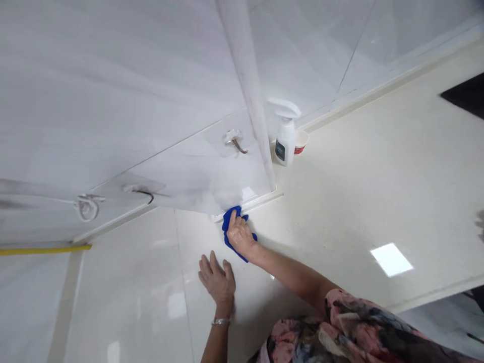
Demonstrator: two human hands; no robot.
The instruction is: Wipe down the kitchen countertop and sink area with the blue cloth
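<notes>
My right hand [241,236] is closed on a blue cloth [229,217], pressing it against the narrow ledge [260,201] at the foot of the white wall panel. Folds of the cloth stick out around the fingers. My left hand [218,282] lies flat on the pale glossy floor [196,242], just left of and nearer than the cloth, fingers spread and holding nothing. A bracelet [221,321] circles the left wrist.
A white spray bottle [286,141] stands by the panel's corner, with a white and red cup [301,142] behind it. Wires [239,145] poke from holes in the panel [189,176]. A yellow strip [45,249] runs along the left. A dark flat piece [467,96] lies far right.
</notes>
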